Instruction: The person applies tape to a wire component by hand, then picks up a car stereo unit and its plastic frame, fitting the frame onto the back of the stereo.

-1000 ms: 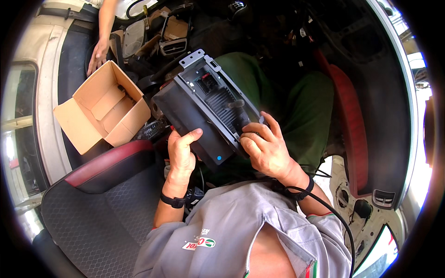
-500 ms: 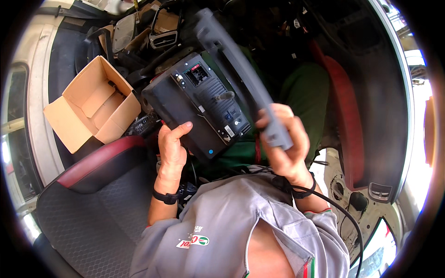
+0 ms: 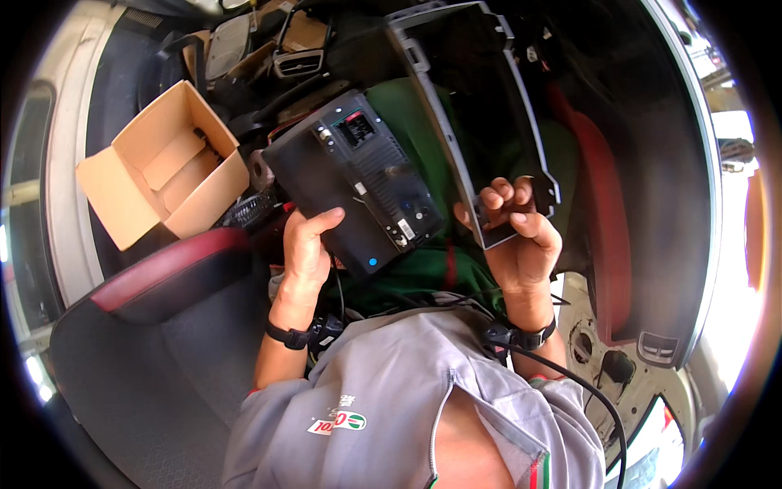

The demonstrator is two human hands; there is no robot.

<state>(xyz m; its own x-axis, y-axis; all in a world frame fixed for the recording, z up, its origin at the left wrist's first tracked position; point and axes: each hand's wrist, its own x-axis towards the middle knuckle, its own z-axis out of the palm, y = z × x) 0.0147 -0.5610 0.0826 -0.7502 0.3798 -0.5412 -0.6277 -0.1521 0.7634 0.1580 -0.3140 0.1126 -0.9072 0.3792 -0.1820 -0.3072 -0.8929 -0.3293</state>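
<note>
My left hand [image 3: 308, 242] grips the lower left edge of a black car head unit [image 3: 326, 183], thumb on top and the other fingers hidden beneath. The unit's back faces up, showing sockets, a label and a blue dot. It lies tilted over my lap. To its right, my right hand [image 3: 524, 236] is closed round the near end of a grey dash trim frame [image 3: 446, 134]. The frame stands raised with its opening towards me, apart from the head unit.
An open cardboard box [image 3: 187, 163] stands at the left, beside the dark seat [image 3: 155, 350] with its red-trimmed edge. Loose dash parts, including an air vent [image 3: 298, 63], lie at the back left. A black cable [image 3: 599, 391] runs from my right wrist. A door panel [image 3: 643, 163] borders the right.
The trim frame has turned from edge-on to show its opening, and has moved to the right with my right hand. The head unit has barely shifted under my left hand.
</note>
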